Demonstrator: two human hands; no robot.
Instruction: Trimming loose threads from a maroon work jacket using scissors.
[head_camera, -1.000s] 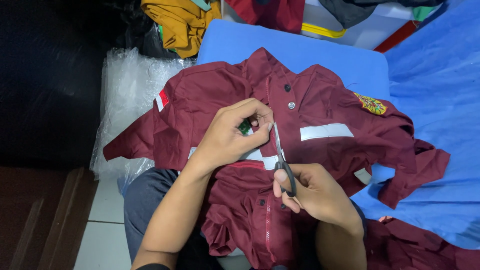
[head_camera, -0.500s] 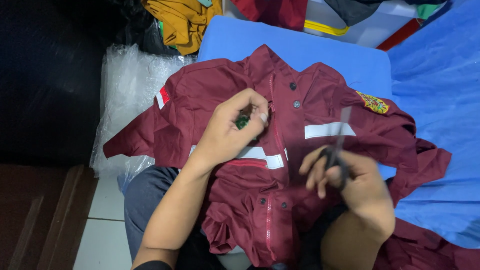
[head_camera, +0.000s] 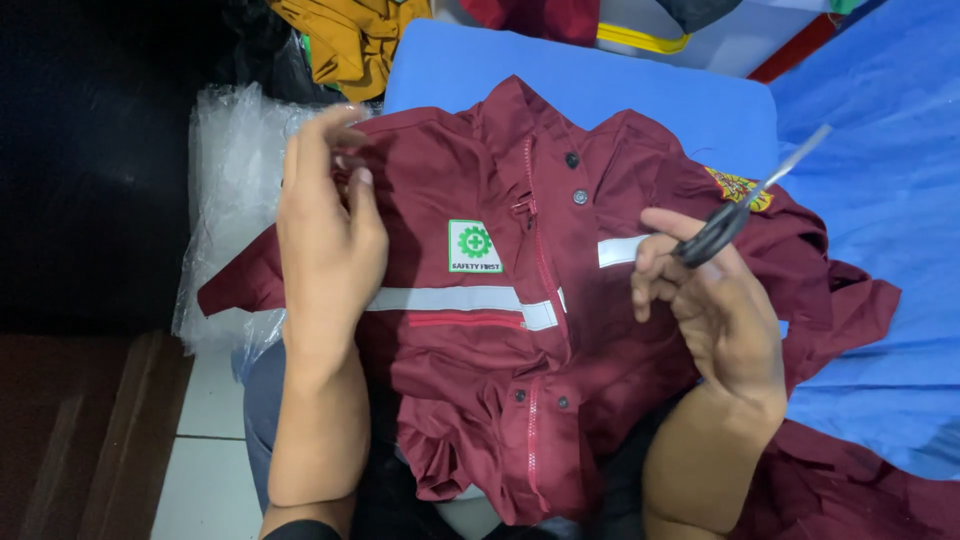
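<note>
Blue table (head_camera: 640, 90): right hand (head_camera: 715, 310) grips scissors (head_camera: 745, 205); left hand (head_camera: 325, 240) open over maroon jacket (head_camera: 480, 380).

Maroon jacket (head_camera: 520, 330) fills the room between hands.

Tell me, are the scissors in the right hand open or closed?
Closed, as far as visible. The scissors in the right hand show one narrow blade line pointing up-right, though motion blur hides detail.

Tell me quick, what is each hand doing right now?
Left hand: open, fingers loose above the maroon jacket, holding nothing.
Right hand: closed on black-handled scissors.
</note>
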